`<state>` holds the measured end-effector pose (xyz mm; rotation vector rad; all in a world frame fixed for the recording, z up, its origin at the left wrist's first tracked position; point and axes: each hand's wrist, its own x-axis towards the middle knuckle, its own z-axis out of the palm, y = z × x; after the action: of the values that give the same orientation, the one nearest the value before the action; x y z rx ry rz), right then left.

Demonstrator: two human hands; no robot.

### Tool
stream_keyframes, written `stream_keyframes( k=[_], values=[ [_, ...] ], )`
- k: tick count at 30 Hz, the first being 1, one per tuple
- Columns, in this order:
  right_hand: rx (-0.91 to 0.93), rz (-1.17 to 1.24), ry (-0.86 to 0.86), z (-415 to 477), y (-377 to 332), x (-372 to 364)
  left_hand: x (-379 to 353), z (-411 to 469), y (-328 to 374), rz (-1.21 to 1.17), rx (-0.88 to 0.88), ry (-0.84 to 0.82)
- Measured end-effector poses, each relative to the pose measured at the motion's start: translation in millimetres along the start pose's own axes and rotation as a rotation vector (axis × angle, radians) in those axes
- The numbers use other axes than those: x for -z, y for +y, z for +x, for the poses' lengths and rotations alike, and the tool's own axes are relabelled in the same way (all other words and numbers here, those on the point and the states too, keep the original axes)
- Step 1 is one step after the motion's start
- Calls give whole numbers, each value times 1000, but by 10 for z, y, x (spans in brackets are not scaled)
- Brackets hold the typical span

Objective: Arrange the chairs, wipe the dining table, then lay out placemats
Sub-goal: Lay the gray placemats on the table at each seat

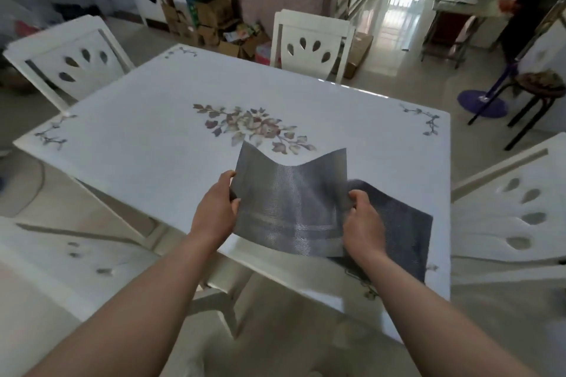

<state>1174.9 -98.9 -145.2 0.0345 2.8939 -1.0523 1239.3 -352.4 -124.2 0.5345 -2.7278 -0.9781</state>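
A grey woven placemat (291, 205) sags in the middle, lifted above the near part of the white dining table (147, 138). My left hand (217, 208) pinches its left edge and my right hand (364, 220) pinches its right edge. A second, darker placemat (410, 232) lies flat on the table under and to the right of my right hand. The table top has a flower print (254, 128) in its centre and small prints at the corners.
White chairs stand around the table: far left (76, 61), far side (312, 46), right (514, 211) and near left (61, 266). Cardboard boxes (211, 18) pile up behind. A purple fan base (482, 102) and a dark stool (539, 86) stand at the right.
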Motion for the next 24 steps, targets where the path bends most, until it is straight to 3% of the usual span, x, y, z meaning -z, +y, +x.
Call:
stream_keyframes(
  k=[9, 15, 24],
  values=[
    [-11, 8, 37, -208, -1001, -759, 943, 329, -937, 55, -26, 48],
    [-71, 61, 89, -403, -1597, -1241, 1435, 602, -1480, 122, -71, -26],
    [-140, 152, 69, -468, -1915, -1560, 1566, 976, -1862, 120, -74, -79]
  ],
)
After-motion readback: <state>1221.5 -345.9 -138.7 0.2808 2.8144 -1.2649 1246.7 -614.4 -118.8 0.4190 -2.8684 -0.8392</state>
